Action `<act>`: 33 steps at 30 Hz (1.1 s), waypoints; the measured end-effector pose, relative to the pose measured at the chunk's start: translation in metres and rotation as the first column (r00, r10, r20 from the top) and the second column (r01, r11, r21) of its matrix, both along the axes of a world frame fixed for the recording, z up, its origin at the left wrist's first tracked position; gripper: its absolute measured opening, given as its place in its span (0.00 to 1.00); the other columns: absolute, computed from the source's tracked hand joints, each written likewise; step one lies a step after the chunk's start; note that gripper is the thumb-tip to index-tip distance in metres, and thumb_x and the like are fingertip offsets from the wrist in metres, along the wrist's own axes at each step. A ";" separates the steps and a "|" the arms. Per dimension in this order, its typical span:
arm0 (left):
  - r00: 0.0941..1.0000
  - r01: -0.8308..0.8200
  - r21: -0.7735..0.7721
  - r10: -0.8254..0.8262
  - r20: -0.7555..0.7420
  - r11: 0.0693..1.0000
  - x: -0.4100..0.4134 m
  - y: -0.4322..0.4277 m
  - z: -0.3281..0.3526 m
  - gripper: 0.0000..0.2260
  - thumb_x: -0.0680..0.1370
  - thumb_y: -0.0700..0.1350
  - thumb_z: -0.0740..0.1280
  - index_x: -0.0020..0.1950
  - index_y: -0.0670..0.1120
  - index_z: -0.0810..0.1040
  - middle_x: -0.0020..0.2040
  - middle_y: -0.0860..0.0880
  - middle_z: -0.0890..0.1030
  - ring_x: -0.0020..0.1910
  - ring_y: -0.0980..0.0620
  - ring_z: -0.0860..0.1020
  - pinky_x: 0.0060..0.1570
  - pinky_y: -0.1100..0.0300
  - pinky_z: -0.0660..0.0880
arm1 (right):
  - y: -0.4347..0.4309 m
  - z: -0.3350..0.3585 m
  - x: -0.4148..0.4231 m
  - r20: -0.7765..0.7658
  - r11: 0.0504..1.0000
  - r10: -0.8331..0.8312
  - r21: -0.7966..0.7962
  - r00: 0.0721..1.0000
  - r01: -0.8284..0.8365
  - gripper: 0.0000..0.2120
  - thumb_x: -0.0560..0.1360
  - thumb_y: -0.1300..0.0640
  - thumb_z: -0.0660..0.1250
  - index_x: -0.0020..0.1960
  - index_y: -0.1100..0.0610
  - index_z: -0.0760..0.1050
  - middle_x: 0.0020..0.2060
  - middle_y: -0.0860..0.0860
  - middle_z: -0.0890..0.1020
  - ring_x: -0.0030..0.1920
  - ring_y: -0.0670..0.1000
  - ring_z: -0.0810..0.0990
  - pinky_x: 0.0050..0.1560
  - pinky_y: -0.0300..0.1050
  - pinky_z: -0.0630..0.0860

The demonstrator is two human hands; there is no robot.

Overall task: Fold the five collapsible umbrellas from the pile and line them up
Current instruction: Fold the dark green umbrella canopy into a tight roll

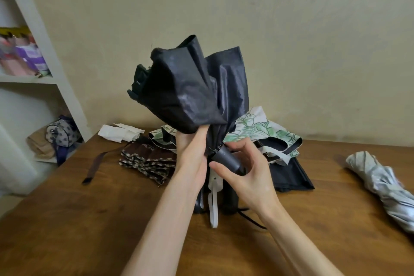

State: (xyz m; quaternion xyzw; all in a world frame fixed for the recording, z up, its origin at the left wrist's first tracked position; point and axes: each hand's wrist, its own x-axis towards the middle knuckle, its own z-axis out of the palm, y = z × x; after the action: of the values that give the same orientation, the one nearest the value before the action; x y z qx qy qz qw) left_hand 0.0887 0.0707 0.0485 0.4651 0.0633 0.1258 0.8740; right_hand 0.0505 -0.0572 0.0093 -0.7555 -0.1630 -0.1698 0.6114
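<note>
the left hand (192,148) grips the gathered cloth of the black umbrella (190,92) and the right hand (244,172) curls round its handle (228,160), upright above the table (89,219) before the pile (257,132), a silver umbrella (380,186) lying far right.

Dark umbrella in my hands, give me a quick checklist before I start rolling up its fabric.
1. Grip at the canopy's base: ok, the left hand holds the dark umbrella there.
2. Grip on the handle: ok, the right hand curls round it.
3. Flaps gathered flat: not ok, they billow loosely above both hands.
4. Shaft fully collapsed: cannot tell, the fabric hides it.
5. Closing strap located: cannot tell, none shows on this umbrella.
6. Space to line it up: ok, bare wood of the table shows beside the silver umbrella on the right.
</note>
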 end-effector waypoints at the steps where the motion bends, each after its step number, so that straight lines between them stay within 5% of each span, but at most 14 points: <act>1: 0.999 -0.029 -0.024 0.028 -0.032 0.999 -0.001 0.000 0.003 0.13 0.81 0.42 0.73 0.65 0.46 0.81 0.58 0.45 0.87 0.57 0.45 0.86 0.56 0.48 0.84 | 0.001 0.001 -0.002 -0.009 1.000 0.014 -0.003 1.000 -0.014 0.17 0.72 0.55 0.83 0.53 0.49 0.77 0.50 0.44 0.84 0.50 0.50 0.84 0.53 0.43 0.80; 6: 0.989 0.005 -0.022 -0.008 -0.145 1.000 -0.003 0.014 0.008 0.19 0.79 0.56 0.74 0.66 0.50 0.80 0.59 0.46 0.87 0.58 0.44 0.86 0.61 0.43 0.82 | 0.003 0.012 -0.003 -0.204 0.972 0.194 0.173 0.960 -0.159 0.04 0.82 0.56 0.70 0.49 0.56 0.79 0.51 0.53 0.87 0.50 0.54 0.87 0.49 0.43 0.81; 11: 0.990 0.040 -0.010 -0.041 -0.136 0.999 -0.001 0.015 0.006 0.17 0.80 0.54 0.73 0.65 0.47 0.81 0.57 0.44 0.88 0.59 0.41 0.86 0.62 0.40 0.81 | -0.001 0.016 -0.005 -0.451 0.911 0.357 0.363 0.818 -0.196 0.12 0.84 0.54 0.68 0.60 0.62 0.79 0.50 0.61 0.88 0.47 0.62 0.88 0.46 0.45 0.83; 13: 0.993 0.026 -0.004 -0.026 -0.118 1.000 -0.001 0.012 0.007 0.18 0.81 0.53 0.73 0.68 0.49 0.79 0.59 0.47 0.88 0.57 0.45 0.86 0.55 0.47 0.83 | -0.001 0.017 -0.004 -0.450 0.902 0.390 0.362 0.803 -0.235 0.18 0.83 0.51 0.70 0.62 0.65 0.79 0.48 0.64 0.87 0.44 0.63 0.85 0.42 0.43 0.81; 17: 0.987 -0.062 -0.019 0.058 -0.150 0.998 -0.003 0.006 0.009 0.13 0.84 0.53 0.69 0.68 0.52 0.75 0.60 0.49 0.85 0.55 0.49 0.85 0.44 0.56 0.81 | 0.002 0.014 -0.005 -0.409 0.931 0.355 0.238 0.841 -0.277 0.15 0.84 0.55 0.68 0.57 0.68 0.82 0.40 0.61 0.87 0.34 0.49 0.82 0.39 0.33 0.76; 26: 0.971 -0.132 -0.055 0.118 -0.207 0.990 -0.001 0.008 0.003 0.12 0.85 0.51 0.67 0.68 0.52 0.73 0.65 0.46 0.82 0.62 0.46 0.81 0.60 0.49 0.79 | 0.006 0.013 -0.004 -0.395 0.920 0.377 0.267 0.838 -0.288 0.11 0.84 0.60 0.68 0.55 0.70 0.81 0.37 0.59 0.86 0.31 0.46 0.84 0.35 0.30 0.75; 31: 0.966 -0.159 -0.072 0.140 -0.216 0.985 0.001 0.005 0.001 0.16 0.85 0.51 0.68 0.71 0.50 0.72 0.65 0.46 0.82 0.61 0.45 0.82 0.62 0.46 0.80 | 0.004 0.011 -0.001 -0.366 0.939 0.335 0.206 0.868 -0.276 0.13 0.83 0.56 0.69 0.57 0.68 0.82 0.45 0.63 0.88 0.40 0.56 0.88 0.48 0.47 0.86; 33: 0.961 -0.178 -0.073 0.157 -0.230 0.981 0.001 0.004 0.001 0.17 0.85 0.51 0.68 0.73 0.50 0.71 0.63 0.46 0.81 0.58 0.46 0.82 0.55 0.49 0.81 | 0.003 0.008 0.001 -0.350 0.946 0.321 0.170 0.880 -0.277 0.14 0.83 0.54 0.70 0.58 0.66 0.82 0.46 0.63 0.88 0.41 0.58 0.88 0.50 0.52 0.86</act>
State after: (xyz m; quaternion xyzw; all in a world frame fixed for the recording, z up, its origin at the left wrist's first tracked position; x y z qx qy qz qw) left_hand 0.0898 0.0751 0.0499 0.4280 0.2059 0.1433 0.8683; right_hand 0.0511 -0.0538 0.0174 -0.7033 -0.1486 0.0645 0.6922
